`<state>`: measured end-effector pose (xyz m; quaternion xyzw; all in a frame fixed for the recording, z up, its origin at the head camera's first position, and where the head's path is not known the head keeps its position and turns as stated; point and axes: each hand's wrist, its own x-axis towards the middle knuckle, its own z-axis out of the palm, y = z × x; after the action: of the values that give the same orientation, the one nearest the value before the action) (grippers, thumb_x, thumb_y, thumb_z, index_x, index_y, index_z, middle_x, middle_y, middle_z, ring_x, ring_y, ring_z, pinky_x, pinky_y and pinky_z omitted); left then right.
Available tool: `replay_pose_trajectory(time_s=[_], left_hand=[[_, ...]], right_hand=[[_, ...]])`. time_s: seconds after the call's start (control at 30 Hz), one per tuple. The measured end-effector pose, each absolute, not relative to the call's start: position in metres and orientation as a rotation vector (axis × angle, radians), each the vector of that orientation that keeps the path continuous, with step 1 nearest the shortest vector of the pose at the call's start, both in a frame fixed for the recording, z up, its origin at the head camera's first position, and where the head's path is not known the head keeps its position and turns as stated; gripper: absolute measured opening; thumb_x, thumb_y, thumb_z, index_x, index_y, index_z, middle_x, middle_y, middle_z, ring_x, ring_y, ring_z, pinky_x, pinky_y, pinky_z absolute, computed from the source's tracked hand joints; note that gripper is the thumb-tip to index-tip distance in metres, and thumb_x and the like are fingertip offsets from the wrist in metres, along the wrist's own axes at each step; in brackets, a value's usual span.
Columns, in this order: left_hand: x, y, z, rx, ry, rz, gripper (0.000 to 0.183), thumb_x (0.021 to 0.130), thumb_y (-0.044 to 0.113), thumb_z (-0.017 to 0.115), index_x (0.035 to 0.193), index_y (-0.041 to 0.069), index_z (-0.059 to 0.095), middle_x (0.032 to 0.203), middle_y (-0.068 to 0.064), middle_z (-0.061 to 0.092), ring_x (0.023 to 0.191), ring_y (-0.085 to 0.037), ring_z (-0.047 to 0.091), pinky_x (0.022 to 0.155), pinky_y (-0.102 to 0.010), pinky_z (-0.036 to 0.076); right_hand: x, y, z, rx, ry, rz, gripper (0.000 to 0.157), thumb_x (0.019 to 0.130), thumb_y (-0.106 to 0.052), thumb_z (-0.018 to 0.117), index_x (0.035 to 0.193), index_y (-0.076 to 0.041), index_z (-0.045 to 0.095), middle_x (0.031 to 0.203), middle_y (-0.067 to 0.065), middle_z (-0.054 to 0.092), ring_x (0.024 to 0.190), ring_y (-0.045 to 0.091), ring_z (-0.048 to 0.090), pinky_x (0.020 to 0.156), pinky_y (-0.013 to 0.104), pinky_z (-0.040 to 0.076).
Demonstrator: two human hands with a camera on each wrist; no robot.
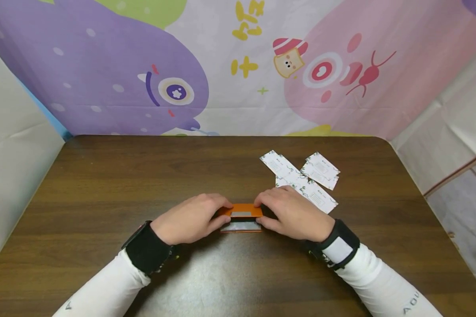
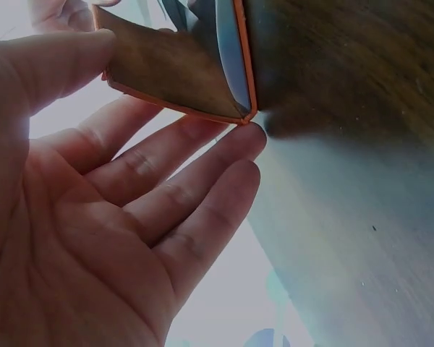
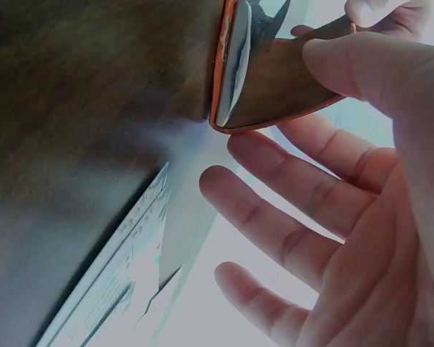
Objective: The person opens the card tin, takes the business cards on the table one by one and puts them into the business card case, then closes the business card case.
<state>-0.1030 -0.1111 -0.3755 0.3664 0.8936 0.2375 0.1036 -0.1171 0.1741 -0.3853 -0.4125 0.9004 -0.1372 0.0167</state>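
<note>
A small orange folding card holder (image 1: 243,208) sits on the table in front of me with its cover raised. My left hand (image 1: 196,218) pinches the cover's left edge between thumb and fingers. At the right edge, my right hand (image 1: 291,213) pinches it likewise. In the left wrist view, the cover's brown inner face (image 2: 166,69) slants up from the fold, with the thumb on it and fingers behind. A pale, smooth layer (image 3: 236,65) lies against the other half in the right wrist view.
Several white printed cards (image 1: 319,197) with leafy corners lie overlapping behind my right hand. A smaller card pile (image 1: 320,170) is beyond them. The brown wooden table (image 1: 143,167) ends at a cartoon-printed cloth (image 1: 242,97).
</note>
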Motion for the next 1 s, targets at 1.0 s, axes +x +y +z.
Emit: replay_pose_trajectory(time_s=[1.0], left_hand=[[-0.116, -0.122, -0.380, 1.064, 2.659, 1.092, 0.009, 0.105, 0.005, 0.066, 0.113, 0.007, 0.069, 0.089, -0.001, 0.072, 0.073, -0.005, 0.059, 0.069, -0.029, 0.053]], right_hand=[[-0.126, 0.175, -0.381, -1.084, 2.730, -0.770, 0.012, 0.108, -0.020, 0.064, 0.113, -0.014, 0.074, 0.093, -0.009, 0.070, 0.078, 0.005, 0.060, 0.075, 0.032, 0.053]])
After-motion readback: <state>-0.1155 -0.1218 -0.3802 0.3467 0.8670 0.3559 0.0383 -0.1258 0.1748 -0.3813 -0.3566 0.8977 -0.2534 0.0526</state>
